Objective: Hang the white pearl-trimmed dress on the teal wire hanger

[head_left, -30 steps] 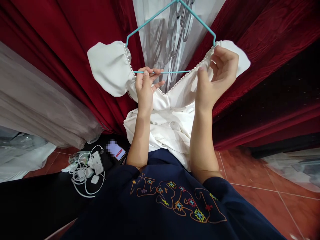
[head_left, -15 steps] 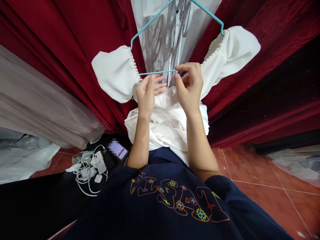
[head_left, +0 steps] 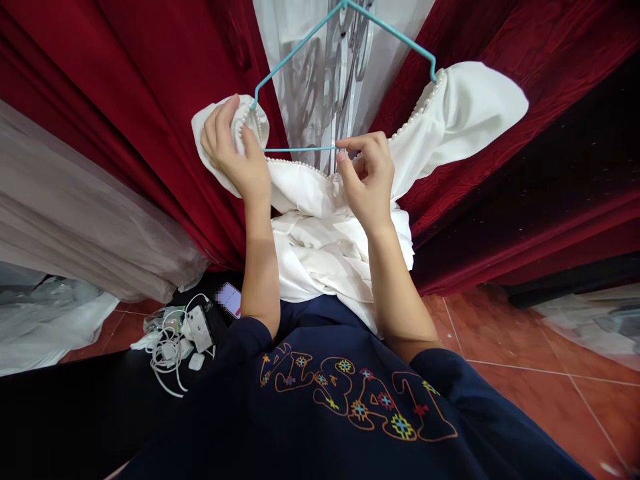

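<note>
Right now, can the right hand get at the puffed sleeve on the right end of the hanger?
Probably yes. The right hand pinches the teal hanger at its bottom bar, and the right puffed sleeve hangs just beside it with nothing between them; it would have to let go first.

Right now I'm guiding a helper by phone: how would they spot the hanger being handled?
Find the deep red curtains and the pale gap between them. There hangs a white dress with pearl-edged puffed sleeves. The hanger is the thin turquoise wire triangle inside its neckline, the only blue-green thing; the right hand pinches its bottom bar.
</note>
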{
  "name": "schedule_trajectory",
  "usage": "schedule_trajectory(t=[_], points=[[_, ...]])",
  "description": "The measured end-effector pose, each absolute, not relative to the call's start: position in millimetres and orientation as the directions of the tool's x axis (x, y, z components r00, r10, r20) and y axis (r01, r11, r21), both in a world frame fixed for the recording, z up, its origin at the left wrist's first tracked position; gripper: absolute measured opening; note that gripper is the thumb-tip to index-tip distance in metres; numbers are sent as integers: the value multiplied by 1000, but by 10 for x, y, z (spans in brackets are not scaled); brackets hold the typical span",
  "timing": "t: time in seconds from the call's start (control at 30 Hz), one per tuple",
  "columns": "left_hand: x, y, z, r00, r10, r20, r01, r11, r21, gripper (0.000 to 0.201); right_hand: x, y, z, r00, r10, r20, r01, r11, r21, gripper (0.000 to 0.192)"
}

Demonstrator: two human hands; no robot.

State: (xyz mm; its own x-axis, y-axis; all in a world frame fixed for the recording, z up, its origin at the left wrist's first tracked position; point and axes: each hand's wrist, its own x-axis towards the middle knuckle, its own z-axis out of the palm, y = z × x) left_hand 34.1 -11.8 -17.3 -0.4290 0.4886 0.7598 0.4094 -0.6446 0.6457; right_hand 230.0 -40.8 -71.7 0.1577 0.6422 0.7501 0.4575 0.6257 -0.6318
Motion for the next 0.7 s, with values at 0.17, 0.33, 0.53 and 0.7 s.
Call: schedule_trajectory(t=[0.17, 0.33, 0.53, 0.7], points=[[-45, 39, 1, -514, 676, 528, 150, -535, 831, 27, 2310, -396, -681, 150, 640, 753, 474, 622, -623, 31], [-230, 65, -280, -669, 629, 395, 73, -474, 878, 27, 2285, -331, -655, 194, 624, 757, 479, 613, -628, 29], [-102, -42, -761, -559, 638, 530, 221, -501, 837, 27, 2360, -214, -590, 169, 663, 729, 524, 566, -637, 34], [314, -144, -690, -70, 693, 718, 199, -696, 690, 28, 2356, -55, -682, 183, 615, 767, 497, 615, -612, 43]])
